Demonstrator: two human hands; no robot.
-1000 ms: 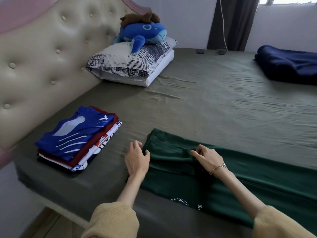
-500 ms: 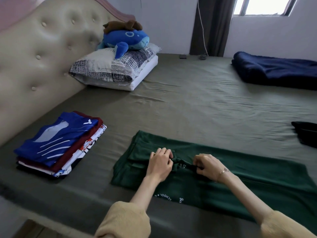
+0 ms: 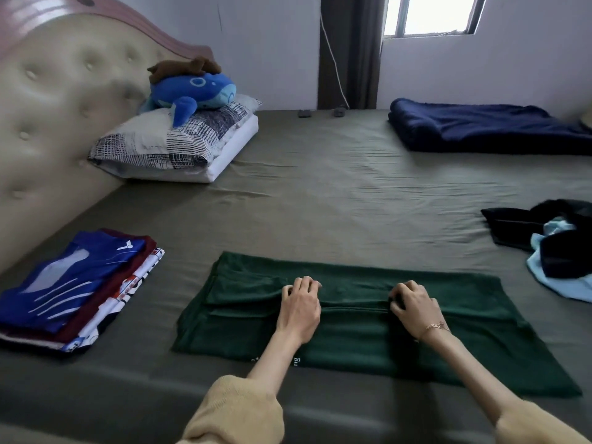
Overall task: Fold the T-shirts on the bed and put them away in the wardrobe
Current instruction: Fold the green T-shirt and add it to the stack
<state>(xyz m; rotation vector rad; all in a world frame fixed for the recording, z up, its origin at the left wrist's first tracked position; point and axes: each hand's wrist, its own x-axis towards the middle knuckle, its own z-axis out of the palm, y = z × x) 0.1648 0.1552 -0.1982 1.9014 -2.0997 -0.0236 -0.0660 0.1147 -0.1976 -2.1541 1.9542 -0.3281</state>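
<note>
Olive-green sheets cover the bed point(image 3: 336, 200), where a green T-shirt point(image 3: 464, 341) lies partly folded along the near edge. Both forearms reach forward from rolled yellow sleeves. The left hand point(image 3: 299, 310) and right hand point(image 3: 415, 310), set apart on the shirt, each curl their fingers over a lengthwise fold, pinching the cloth. A stack of folded T-shirts point(image 3: 73, 290) sits to the left near the headboard point(image 3: 48, 123); unfolded clothes point(image 3: 551, 248) lie to the right.
</note>
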